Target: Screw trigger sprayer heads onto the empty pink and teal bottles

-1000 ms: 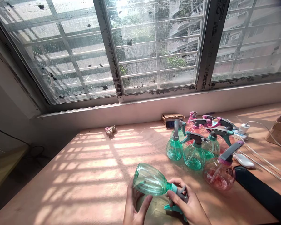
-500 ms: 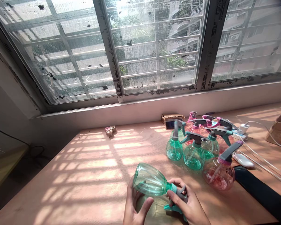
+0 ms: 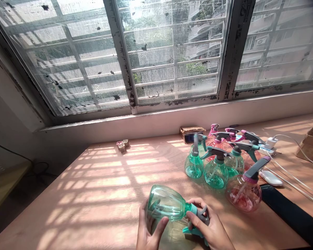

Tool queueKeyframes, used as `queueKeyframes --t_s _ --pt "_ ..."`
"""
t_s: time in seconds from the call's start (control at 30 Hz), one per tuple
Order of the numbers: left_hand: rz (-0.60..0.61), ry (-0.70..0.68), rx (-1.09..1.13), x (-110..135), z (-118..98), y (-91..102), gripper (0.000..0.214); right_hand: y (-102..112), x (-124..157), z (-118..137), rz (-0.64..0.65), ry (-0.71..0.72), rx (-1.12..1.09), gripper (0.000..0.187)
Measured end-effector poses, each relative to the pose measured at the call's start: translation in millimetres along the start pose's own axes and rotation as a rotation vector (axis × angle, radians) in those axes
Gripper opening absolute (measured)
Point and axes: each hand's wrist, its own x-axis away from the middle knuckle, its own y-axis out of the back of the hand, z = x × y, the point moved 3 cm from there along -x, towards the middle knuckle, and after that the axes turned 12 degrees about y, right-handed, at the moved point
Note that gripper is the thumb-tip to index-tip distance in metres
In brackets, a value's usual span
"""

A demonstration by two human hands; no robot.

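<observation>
I hold a clear green spray bottle (image 3: 168, 203) nearly on its side above the table, its base to the left. My left hand (image 3: 152, 225) cups the bottle body near the base, with the thumb against its near side. At the neck, my right hand (image 3: 207, 222) is closed around the teal and grey spray head (image 3: 198, 212), fingers behind and thumb in front. Part of that head is hidden by the right hand. Beyond it stand more green spray bottles (image 3: 216, 175) and a pink spray bottle (image 3: 243, 194), all upright with some coloured liquid inside.
Several small square blocks (image 3: 122, 146) lie at the table's back left. A small cardboard box (image 3: 191, 130) sits by the window wall. On the right are a black pouch-like item (image 3: 289, 211), a white mouse-like object (image 3: 271, 177), white cables and an open carton (image 3: 311, 146).
The bottle's base end has dipped slightly, and the bottle has turned a little. My left thumb has moved in against its body. My right hand has stayed on the spray head.
</observation>
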Motion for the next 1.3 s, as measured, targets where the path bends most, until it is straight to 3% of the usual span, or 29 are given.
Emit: queueKeyframes --t_s 0.3,0.6,0.87,1.3 --pt "0.005 -0.04 0.008 -1.8 -0.5 -0.2 0.093 -1.1 0.5 0.7 -0.017 -0.034 -0.076 0.055" --pt "0.049 -0.077 -0.036 3.9 -6.2 -3.3 0.088 0.9 -1.1 2.5 -0.01 0.049 -0.065 0.05" --pt "-0.009 -0.014 -0.018 7.4 -12.0 -5.9 0.081 1.4 -0.5 -0.1 -0.003 0.033 -0.056 0.053" --pt "0.023 -0.055 -0.052 -2.5 0.3 0.6 0.081 1.7 -1.7 3.0 -0.028 0.041 -0.054 0.051"
